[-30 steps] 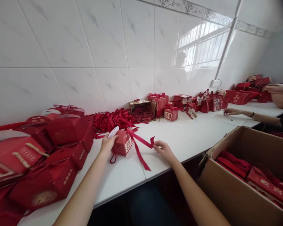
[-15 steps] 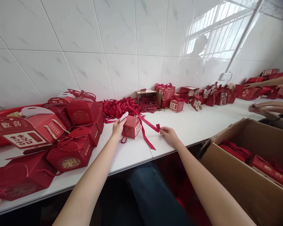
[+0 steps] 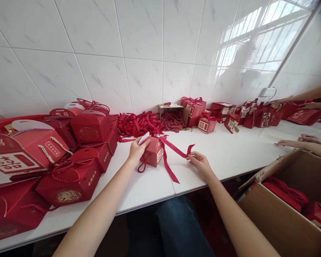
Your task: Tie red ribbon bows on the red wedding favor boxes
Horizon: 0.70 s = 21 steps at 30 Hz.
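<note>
A small red gift box (image 3: 150,154) with a pale label on its side rests on the white table (image 3: 149,189). My left hand (image 3: 138,151) is closed on the box's upper left part, beside a raised white flap. From the top of the box runs a red ribbon (image 3: 173,145); one tail hangs down to the tabletop. The other tail stretches rightward into my right hand (image 3: 199,163), where thumb and fingers pinch it near its end. A dark red cord loop (image 3: 141,167) hangs at the box's lower left.
Larger red boxes (image 3: 72,178) are piled at the left. Behind lie loose red ribbons (image 3: 140,123) and an open carton (image 3: 187,115) of dark red pieces. More gift boxes (image 3: 206,125) line the wall. A big cardboard box (image 3: 278,210) stands at right, near other people's hands (image 3: 289,143).
The view has shifted a little. My hands keep hold of the box and the ribbon's end, with the ribbon still drawn out to the right. Other people's hands at the right have moved.
</note>
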Each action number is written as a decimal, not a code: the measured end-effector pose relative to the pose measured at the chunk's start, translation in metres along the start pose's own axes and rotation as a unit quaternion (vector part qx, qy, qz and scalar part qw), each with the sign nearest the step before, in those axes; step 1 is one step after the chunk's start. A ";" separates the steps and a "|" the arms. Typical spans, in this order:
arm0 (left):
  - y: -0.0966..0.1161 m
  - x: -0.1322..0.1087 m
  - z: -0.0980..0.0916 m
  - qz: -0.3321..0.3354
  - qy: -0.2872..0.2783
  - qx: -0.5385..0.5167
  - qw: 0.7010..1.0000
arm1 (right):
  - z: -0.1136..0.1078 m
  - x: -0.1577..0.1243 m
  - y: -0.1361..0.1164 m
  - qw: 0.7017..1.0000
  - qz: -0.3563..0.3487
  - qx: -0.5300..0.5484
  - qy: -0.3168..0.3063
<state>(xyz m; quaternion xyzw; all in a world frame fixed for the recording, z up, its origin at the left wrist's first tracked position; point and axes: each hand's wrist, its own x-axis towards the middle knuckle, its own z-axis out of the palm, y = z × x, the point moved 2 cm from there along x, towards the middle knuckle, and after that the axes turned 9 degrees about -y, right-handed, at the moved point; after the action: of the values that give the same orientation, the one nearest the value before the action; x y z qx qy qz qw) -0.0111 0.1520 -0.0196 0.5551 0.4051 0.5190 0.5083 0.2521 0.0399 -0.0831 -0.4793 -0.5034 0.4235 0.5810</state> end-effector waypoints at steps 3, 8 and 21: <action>0.004 -0.006 0.003 -0.012 -0.013 -0.007 1.000 | 0.001 -0.001 -0.001 1.000 0.004 0.016 0.004; 0.008 -0.011 0.002 -0.038 -0.028 -0.038 0.998 | -0.001 -0.001 0.000 0.998 0.020 0.055 0.025; 0.009 -0.021 -0.005 -0.043 -0.052 -0.028 0.997 | -0.002 -0.001 -0.001 0.993 0.031 0.107 0.025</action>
<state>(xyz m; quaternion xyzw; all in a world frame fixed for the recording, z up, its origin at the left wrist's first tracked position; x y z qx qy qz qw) -0.0194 0.1312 -0.0146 0.5490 0.3868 0.4781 0.5661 0.2543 0.0384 -0.0826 -0.4402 -0.4248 0.4808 0.6282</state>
